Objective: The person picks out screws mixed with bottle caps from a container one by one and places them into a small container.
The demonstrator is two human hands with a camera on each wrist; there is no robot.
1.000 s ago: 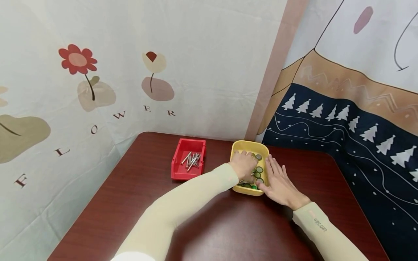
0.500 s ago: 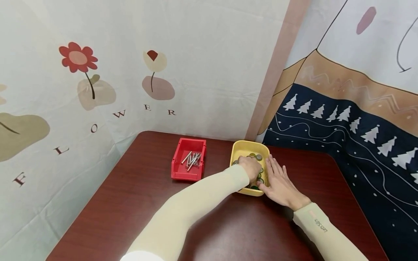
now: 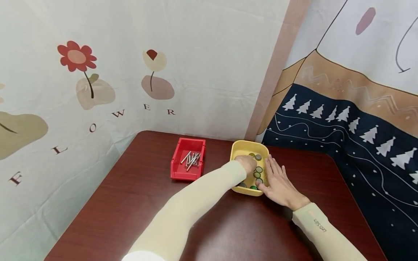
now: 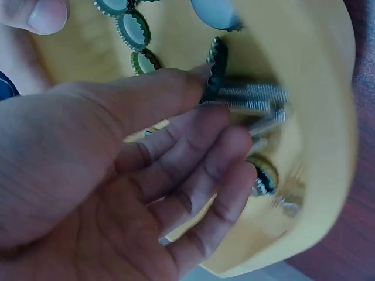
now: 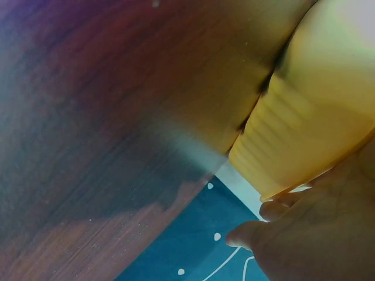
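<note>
Inside the yellow tray point(image 3: 249, 144), at its left side, my left hand point(image 3: 247, 164) reaches down with curled fingers. In the left wrist view its thumb and fingertips pinch metal screws point(image 4: 255, 95), whose threaded ends stick out towards the tray wall. A bottle cap point(image 4: 217, 67) stands on edge by the thumb tip; whether the thumb touches it I cannot tell. More bottle caps point(image 4: 133, 30) lie on the tray floor. My right hand point(image 3: 280, 185) rests its straight fingers along the tray's right side, with the thumb at the rim.
A red open-fronted bin point(image 3: 175, 173) holding several metal screws point(image 3: 190, 160) stands left of the tray. Both sit towards the back of the brown table point(image 3: 225, 224). Behind the table hang a printed flower cloth point(image 3: 209, 72) and a dark cloth with trees point(image 3: 326, 127).
My left hand first shifted to the right and deeper into the tray, then slightly back left, uncovering caps near the front. My right hand has stayed against the tray, and the red bin has not moved.
</note>
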